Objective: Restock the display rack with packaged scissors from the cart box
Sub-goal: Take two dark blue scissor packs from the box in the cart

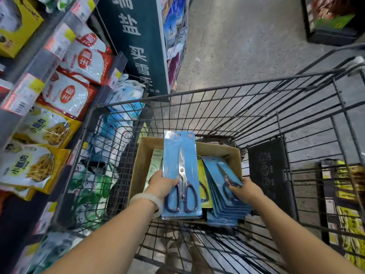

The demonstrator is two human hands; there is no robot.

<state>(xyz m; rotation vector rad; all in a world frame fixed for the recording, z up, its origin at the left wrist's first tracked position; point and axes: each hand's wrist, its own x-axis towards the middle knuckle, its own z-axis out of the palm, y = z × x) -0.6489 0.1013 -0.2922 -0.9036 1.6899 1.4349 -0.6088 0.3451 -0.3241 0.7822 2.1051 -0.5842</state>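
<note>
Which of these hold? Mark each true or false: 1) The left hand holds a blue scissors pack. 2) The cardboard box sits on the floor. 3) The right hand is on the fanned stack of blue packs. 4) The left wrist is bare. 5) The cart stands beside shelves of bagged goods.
1) True: the left hand grips a blue scissors pack lifted above the cardboard box.
2) False: the box sits inside the wire cart.
3) True: the right hand grips the fanned stack of blue packs.
4) False: a pale bangle circles it.
5) True: shelves of bagged goods stand at the left.
</note>
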